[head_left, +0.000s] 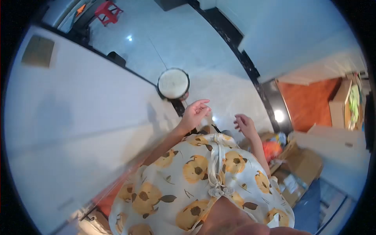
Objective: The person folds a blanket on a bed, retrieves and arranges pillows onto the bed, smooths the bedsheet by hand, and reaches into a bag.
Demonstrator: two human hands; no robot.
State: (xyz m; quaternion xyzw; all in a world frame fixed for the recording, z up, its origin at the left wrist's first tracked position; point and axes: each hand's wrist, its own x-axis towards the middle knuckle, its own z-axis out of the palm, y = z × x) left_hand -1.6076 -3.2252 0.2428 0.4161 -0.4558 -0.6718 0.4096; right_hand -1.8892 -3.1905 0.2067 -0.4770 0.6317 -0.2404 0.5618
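Note:
My left hand is raised in front of my body, its fingers bent and partly apart, with nothing visible in it. To its right, my right hand hangs in the air with loosely curled fingers and holds nothing that I can see. Just beyond my left hand is a round item with a pale top and a dark rim, near the wall's end. Neither hand touches it. Below both hands is a white garment with yellow flowers.
A white wall fills the left side. A red stool stands on the pale floor at the upper left. Open cardboard boxes with bags lie at the right, below an orange-red floor area.

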